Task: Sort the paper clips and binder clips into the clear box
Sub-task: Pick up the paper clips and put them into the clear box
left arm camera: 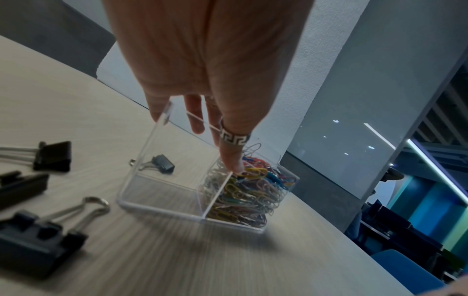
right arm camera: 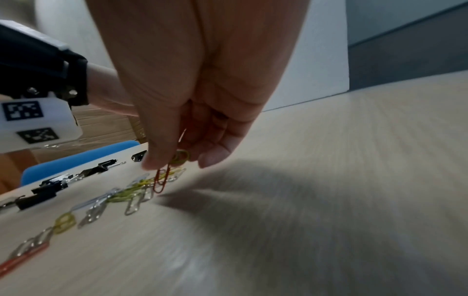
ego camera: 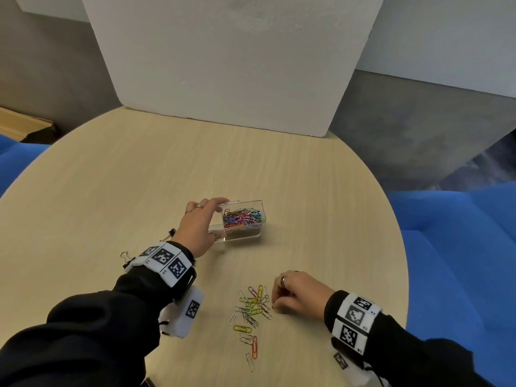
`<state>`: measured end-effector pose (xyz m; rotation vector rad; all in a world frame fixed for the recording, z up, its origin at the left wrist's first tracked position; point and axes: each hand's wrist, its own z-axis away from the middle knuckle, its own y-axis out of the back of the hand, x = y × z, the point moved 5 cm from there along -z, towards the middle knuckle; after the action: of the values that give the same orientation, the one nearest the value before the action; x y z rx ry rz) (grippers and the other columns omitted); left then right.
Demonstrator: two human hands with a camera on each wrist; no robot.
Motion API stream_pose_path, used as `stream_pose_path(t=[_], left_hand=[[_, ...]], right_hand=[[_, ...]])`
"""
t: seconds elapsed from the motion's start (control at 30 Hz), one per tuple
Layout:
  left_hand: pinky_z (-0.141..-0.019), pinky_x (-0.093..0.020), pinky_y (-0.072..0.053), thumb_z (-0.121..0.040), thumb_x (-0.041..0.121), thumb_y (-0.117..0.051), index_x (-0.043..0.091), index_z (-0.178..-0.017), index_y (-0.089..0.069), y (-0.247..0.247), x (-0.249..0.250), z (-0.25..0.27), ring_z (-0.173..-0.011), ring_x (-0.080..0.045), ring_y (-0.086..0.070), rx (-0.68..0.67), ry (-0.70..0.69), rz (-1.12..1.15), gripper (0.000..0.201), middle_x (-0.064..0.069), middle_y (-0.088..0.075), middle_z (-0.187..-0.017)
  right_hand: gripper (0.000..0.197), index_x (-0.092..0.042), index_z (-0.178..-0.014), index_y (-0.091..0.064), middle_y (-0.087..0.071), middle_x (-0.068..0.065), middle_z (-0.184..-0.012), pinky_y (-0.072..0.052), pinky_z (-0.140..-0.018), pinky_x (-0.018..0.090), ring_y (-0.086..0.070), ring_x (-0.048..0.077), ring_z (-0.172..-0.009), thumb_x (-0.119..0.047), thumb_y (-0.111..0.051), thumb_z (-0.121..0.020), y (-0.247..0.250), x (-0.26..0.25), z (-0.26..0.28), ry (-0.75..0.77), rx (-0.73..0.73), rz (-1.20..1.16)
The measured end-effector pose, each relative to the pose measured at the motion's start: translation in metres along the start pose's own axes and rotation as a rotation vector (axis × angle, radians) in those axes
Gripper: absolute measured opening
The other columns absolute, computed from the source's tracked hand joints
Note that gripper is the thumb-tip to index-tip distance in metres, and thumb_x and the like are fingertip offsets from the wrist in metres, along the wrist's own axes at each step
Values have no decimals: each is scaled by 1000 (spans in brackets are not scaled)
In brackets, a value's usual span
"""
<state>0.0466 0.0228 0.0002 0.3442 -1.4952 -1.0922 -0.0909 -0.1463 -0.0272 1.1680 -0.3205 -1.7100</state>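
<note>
Steadying the clear plastic divided box w/ your left hand, fingers clamped on its rim. Your right hand pinches an orange wire paper clip over the loose pile.

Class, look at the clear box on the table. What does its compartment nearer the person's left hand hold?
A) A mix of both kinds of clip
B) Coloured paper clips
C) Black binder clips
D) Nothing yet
D: in the left wrist view, the clear box has a bare compartment on the left hand side of its divider, while the coloured paper clips fill the other one and the binder clips lie outside on the table.
</note>
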Motion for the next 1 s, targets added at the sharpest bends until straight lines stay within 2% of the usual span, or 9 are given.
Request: stream_pose_path(t=[0.17, 0.3, 0.43, 0.53, 0.67, 0.73, 0.8, 0.87, 1.0], left_hand=[[-90, -32, -34, -77, 12, -70, 24, -135, -36, -1, -1, 0, -109, -24, -37, -1, -2, 4, 68, -1, -53, -121], [-90, -32, -33, -77, 13, -70, 24, -135, -36, 0, -1, 0, -109, -24, -37, 0, -8, 11, 68, -1, -53, -121], [-91, -32, -33, -78, 14, -70, 24, -135, -36, 0, -1, 0, -110, -24, -36, -3, -6, 13, 67, -1, -52, -121], [-91, -31, -33, -77, 14, -70, 24, -135, -36, -1, -1, 0, -109, -24, -36, -1, -10, 13, 67, -1, -52, -121], [-90, -30, -33, -77, 14, -71, 24, -135, -36, -1, -2, -1, -109, -24, -37, 3, -14, 10, 68, -1, -53, -120], [-90, -30, -32, -77, 15, -71, 24, -135, -36, -1, -2, -1, -109, -24, -37, 2, -13, 10, 68, -1, -53, -120], [-90, -30, -32, -77, 15, -70, 24, -135, -36, -1, -2, -1, -109, -24, -37, 2, -11, 13, 68, -1, -53, -120], [-89, -30, -32, -78, 15, -70, 24, -135, -36, -1, -2, -1, -110, -23, -37, 0, -12, 7, 68, -1, -53, -120], [-88, -29, -31, -78, 15, -69, 24, -135, -35, -1, -1, -1, -110, -23, -37, -3, -14, 4, 67, 0, -52, -121]], right_hand=[[10, -14, -89, -68, -57, -12, -82, -43, -69, 6, -55, -1, -71, -21, -66, -82, -8, -5, -4, 14, 51, -159], [13, -14, -95, -67, -59, -10, -76, -46, -68, 7, -55, 1, -66, -13, -66, -82, -16, -3, -3, -4, 32, -260], [7, -23, -83, -67, -57, -10, -86, -44, -76, 11, -57, 7, -83, -19, -70, -79, -20, 0, -2, -10, 14, -222], [20, -37, -66, -57, -48, -10, -104, -32, -85, 13, -40, 6, -102, -31, -75, -72, -24, -2, -1, -29, 38, -165], [24, -35, -59, -55, -34, -16, -117, -26, -100, 22, -27, 6, -112, -32, -76, -69, -32, -9, 0, -100, 137, -169], [17, -32, -66, -58, -32, -17, -114, -25, -97, 16, -27, 6, -110, -28, -72, -75, -35, -13, -1, -85, 172, -117], [4, -21, -81, -66, -36, -16, -109, -23, -88, 8, -29, 5, -105, -25, -67, -81, -34, -16, -3, -38, 220, -75], [11, -12, -89, -66, -46, -11, -106, -26, -85, 9, -33, 5, -100, -21, -62, -84, -33, -16, -6, -12, 246, -53], [14, -11, -95, -64, -60, 2, -108, -29, -83, 11, -45, 12, -103, -18, -53, -89, -25, -17, -11, -44, 264, -16]])
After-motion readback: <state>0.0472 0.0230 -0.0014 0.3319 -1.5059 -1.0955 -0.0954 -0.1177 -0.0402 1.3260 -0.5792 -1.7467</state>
